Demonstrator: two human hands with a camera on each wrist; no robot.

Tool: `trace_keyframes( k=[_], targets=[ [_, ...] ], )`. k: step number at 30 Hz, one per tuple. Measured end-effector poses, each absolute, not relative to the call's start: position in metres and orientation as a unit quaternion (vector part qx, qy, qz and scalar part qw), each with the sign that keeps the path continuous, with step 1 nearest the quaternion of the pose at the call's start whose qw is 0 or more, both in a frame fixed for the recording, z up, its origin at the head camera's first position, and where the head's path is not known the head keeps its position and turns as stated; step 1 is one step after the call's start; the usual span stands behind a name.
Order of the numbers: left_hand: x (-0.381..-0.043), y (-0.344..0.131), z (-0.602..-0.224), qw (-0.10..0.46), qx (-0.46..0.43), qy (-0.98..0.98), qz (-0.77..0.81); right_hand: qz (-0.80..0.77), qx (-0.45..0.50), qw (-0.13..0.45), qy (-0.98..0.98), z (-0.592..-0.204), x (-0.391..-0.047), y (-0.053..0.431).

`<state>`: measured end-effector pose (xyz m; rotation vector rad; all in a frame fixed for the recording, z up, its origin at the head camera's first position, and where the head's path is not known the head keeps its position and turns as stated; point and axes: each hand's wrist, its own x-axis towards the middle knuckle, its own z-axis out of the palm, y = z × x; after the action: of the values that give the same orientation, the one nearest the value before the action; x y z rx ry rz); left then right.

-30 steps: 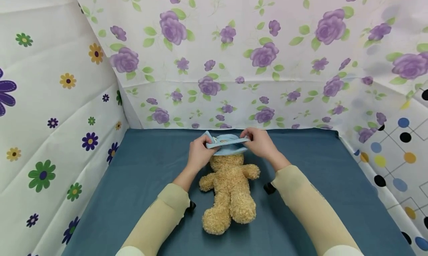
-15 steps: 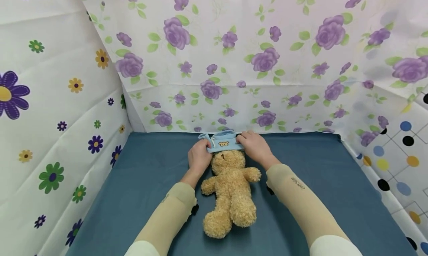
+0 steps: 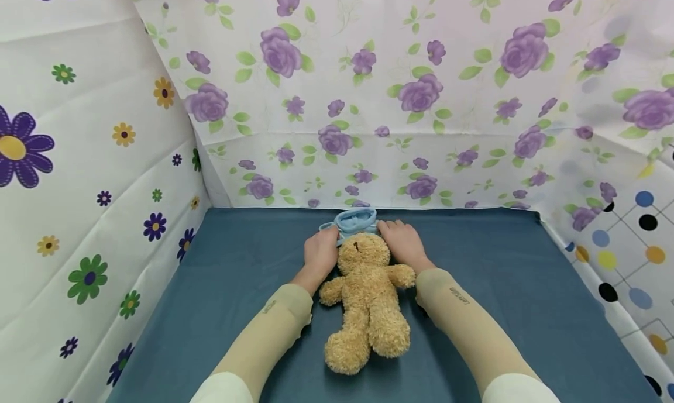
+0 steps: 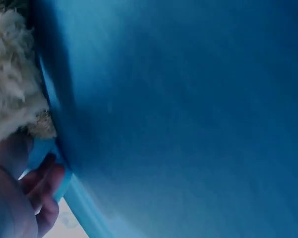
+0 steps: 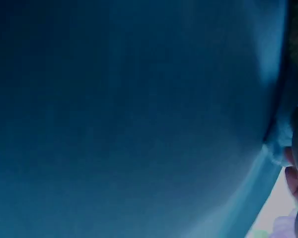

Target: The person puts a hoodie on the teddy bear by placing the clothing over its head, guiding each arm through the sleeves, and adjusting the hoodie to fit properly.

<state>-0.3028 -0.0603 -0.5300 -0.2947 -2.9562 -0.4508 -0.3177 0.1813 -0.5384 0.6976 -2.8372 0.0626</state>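
Observation:
A tan, curly-furred teddy bear (image 3: 367,280) lies on its back with its feet toward me. Just behind its head is a light blue cloth piece (image 3: 356,220), bunched into a ring with an opening that faces up. My left hand (image 3: 320,252) pinches the cloth's left edge beside the head. On the other side my right hand (image 3: 402,243) holds the right edge. In the left wrist view, curled fingers (image 4: 45,186) have blue cloth between them, close to the bear's fur. The right wrist view catches only a few fingertips (image 5: 294,181) at its edge, by the pale blue cloth.
A dark blue cloth (image 3: 253,274) covers the table, and its back edge runs right behind the light blue piece. Patterned sheets hang as walls: purple roses (image 3: 421,93) at the back, daisies (image 3: 84,277) on the left, coloured dots (image 3: 655,254) on the right.
Both hands have lowered the light blue cloth from in front of the bear's upper head to behind it. Its bear-face patch has turned out of sight, and the bear's head now shows more fully.

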Motion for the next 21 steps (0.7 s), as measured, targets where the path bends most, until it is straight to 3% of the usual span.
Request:
trace_keyframes(
  k=[8, 13, 21],
  targets=[
    [-0.291, -0.086, -0.519, -0.065, -0.094, -0.901, -0.418, 0.38, 0.115, -0.037, -0.917, -0.534, -0.306, 0.201],
    [-0.282, -0.093, -0.509, -0.152, -0.07, -0.827, -0.537, 0.489, 0.095, -0.096, -0.862, -0.53, -0.302, 0.211],
    [-0.276, -0.092, -0.506, -0.209, -0.071, -0.793, -0.568, 0.58, 0.097, -0.211, -0.78, -0.524, -0.294, 0.224]
  ],
)
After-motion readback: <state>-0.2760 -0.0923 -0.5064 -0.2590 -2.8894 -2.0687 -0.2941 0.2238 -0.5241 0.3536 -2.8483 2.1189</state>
